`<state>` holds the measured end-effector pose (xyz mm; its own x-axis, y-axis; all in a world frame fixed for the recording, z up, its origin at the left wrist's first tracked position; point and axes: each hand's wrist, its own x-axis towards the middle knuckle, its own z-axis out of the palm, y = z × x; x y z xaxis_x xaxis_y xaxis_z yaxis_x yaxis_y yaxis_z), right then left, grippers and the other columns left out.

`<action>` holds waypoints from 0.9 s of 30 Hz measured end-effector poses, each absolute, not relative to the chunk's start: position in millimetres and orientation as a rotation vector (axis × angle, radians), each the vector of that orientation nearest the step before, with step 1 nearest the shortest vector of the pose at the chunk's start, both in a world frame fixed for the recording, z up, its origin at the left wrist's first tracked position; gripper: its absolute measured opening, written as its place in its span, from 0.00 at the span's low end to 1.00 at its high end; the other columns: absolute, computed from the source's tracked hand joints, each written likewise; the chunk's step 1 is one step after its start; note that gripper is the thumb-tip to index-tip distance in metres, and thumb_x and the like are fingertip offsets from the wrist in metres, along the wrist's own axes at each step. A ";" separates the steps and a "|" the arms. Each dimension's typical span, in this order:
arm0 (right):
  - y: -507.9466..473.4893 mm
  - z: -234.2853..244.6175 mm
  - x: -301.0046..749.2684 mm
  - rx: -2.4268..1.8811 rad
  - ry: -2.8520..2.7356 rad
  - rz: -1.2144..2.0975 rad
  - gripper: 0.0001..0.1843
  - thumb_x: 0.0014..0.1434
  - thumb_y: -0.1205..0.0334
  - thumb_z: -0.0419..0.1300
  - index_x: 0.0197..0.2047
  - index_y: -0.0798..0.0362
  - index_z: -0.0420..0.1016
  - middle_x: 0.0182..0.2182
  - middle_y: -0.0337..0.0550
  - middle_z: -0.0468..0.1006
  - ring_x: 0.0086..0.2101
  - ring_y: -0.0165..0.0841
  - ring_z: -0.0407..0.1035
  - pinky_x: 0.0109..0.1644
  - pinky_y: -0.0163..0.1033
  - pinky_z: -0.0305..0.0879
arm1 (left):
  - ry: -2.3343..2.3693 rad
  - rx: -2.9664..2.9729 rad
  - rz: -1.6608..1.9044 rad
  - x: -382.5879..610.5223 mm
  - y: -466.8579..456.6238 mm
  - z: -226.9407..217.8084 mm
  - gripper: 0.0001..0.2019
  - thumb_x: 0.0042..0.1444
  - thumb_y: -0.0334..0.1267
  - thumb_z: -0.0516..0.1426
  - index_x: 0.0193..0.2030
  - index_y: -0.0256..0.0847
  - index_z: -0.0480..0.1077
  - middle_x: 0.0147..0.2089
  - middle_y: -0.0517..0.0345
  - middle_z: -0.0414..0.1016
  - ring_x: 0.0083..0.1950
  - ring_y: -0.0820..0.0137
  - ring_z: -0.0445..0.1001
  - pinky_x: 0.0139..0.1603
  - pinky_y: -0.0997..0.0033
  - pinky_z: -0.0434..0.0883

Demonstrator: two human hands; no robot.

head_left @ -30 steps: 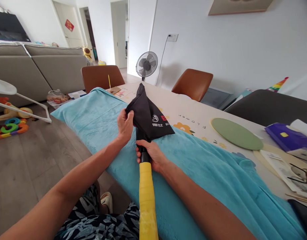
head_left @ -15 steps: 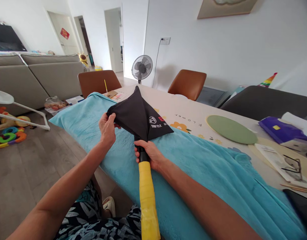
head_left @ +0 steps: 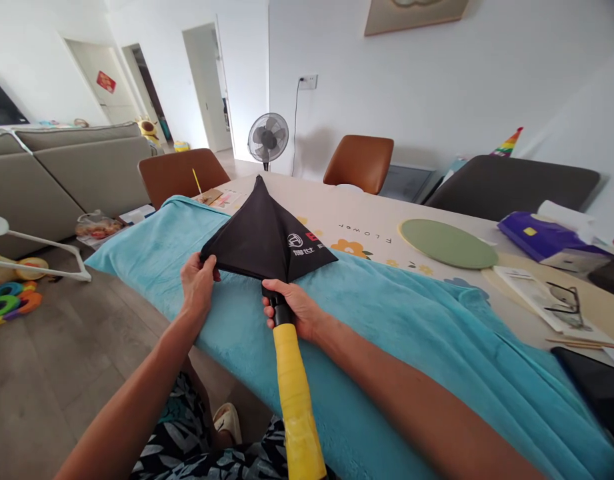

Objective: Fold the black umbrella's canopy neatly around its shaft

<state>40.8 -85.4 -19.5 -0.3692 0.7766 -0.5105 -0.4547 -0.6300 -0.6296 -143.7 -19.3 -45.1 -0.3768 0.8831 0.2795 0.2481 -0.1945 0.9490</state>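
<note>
A black umbrella (head_left: 247, 237) with white and red lettering lies over the table, its tip pointing away from me and its canopy loosely folded. My left hand (head_left: 199, 283) pinches the left corner of the canopy fabric between thumb and fingers. My right hand (head_left: 294, 308) is wrapped round the black shaft just below the canopy. The handle (head_left: 294, 393), wound in yellow tape, runs back toward me below that hand. Under the umbrella a light-blue blanket (head_left: 387, 333) covers the near side of the table.
On the table (head_left: 307, 193) lie a green oval mat (head_left: 447, 243), a purple tissue pack (head_left: 547, 237), eyeglasses (head_left: 564, 303) and a black phone (head_left: 589, 387). Brown chairs (head_left: 359, 163) and a fan (head_left: 267, 137) stand beyond. Toys (head_left: 11, 300) lie on the floor at left.
My left hand has drawn the canopy's left corner down and outward, so that panel is spread flatter. My right hand keeps its hold on the shaft. The view has turned slightly right.
</note>
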 end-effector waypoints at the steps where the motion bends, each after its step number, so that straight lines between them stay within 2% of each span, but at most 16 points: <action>1: -85.2 -19.7 41.3 -1.041 -0.487 2.069 0.10 0.53 0.61 0.59 0.28 0.55 0.62 0.20 0.36 0.67 0.17 0.25 0.62 0.17 0.33 0.64 | 1.545 1.310 1.623 -143.5 -19.2 -45.0 0.08 0.48 0.41 0.54 0.24 0.41 0.62 0.18 0.66 0.61 0.18 0.76 0.62 0.20 0.76 0.59; 8: -84.0 -21.3 41.8 -1.039 -0.453 2.114 0.09 0.53 0.61 0.58 0.28 0.57 0.63 0.20 0.37 0.68 0.16 0.25 0.62 0.17 0.32 0.64 | 1.510 1.244 1.665 -145.4 -17.3 -47.9 0.09 0.48 0.41 0.54 0.23 0.40 0.61 0.17 0.67 0.60 0.18 0.76 0.61 0.20 0.76 0.59; 13: -81.6 -21.0 45.2 -0.966 -0.484 2.127 0.09 0.54 0.60 0.56 0.31 0.58 0.65 0.25 0.40 0.72 0.17 0.24 0.62 0.16 0.33 0.63 | 1.548 1.253 1.667 -144.3 -15.1 -46.5 0.08 0.48 0.40 0.53 0.23 0.40 0.61 0.15 0.68 0.59 0.17 0.76 0.60 0.20 0.76 0.59; 23: -74.3 -29.7 50.7 -0.886 -0.514 2.184 0.15 0.57 0.53 0.55 0.28 0.57 0.64 0.20 0.35 0.64 0.16 0.23 0.59 0.15 0.31 0.62 | 1.451 1.161 1.741 -143.6 -13.3 -46.0 0.08 0.46 0.40 0.54 0.23 0.40 0.59 0.16 0.69 0.58 0.16 0.78 0.59 0.18 0.77 0.58; 25: -73.9 -28.9 50.5 -0.895 -0.516 2.180 0.13 0.57 0.55 0.55 0.28 0.57 0.63 0.19 0.35 0.64 0.16 0.23 0.59 0.16 0.32 0.64 | 1.421 1.138 1.766 -143.4 -13.4 -46.0 0.08 0.46 0.40 0.55 0.24 0.40 0.61 0.17 0.69 0.58 0.16 0.78 0.59 0.18 0.77 0.58; 27: -74.0 -27.8 49.6 -0.906 -0.512 2.148 0.11 0.57 0.58 0.55 0.28 0.56 0.62 0.19 0.34 0.64 0.16 0.23 0.59 0.21 0.35 0.70 | 1.406 1.119 1.778 -143.5 -13.9 -45.6 0.08 0.46 0.40 0.55 0.25 0.40 0.62 0.18 0.69 0.58 0.17 0.78 0.59 0.18 0.77 0.59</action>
<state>49.6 -74.0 -27.8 -0.4796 0.7572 -0.4434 -0.4760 -0.6490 -0.5935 -143.5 -13.9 -45.6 -0.4611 0.8527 0.2456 0.0424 -0.2553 0.9659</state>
